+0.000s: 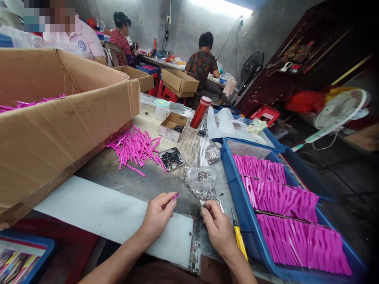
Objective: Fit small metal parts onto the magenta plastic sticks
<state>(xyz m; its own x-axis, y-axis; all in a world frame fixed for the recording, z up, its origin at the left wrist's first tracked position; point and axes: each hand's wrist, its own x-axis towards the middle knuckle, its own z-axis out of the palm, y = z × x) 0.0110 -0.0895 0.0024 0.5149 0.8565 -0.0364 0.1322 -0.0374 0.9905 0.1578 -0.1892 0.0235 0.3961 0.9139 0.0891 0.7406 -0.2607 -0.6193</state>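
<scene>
My left hand (158,215) is closed above the white board (97,205), pinching a small magenta plastic strip whose tip (177,195) shows past the thumb and finger. My right hand (219,225) is pinched at the near edge of a tray of small silvery metal parts (205,194). A pale sliver shows at its fingertips, too small to name. On that tray lies a clear plastic bag (204,177) with more metal parts. Beside the right hand rests a yellow-handled screwdriver (239,240). Farther off are a pile of loose magenta strips (134,146) and a dish of small black parts (171,159).
A large cardboard box (68,138) stands at left. At right a blue crate (237,197) holds rows of magenta pieces (302,240). A small carton (170,132), a red flask (201,112) and a lidded tub (161,110) stand farther back. Several people sit beyond.
</scene>
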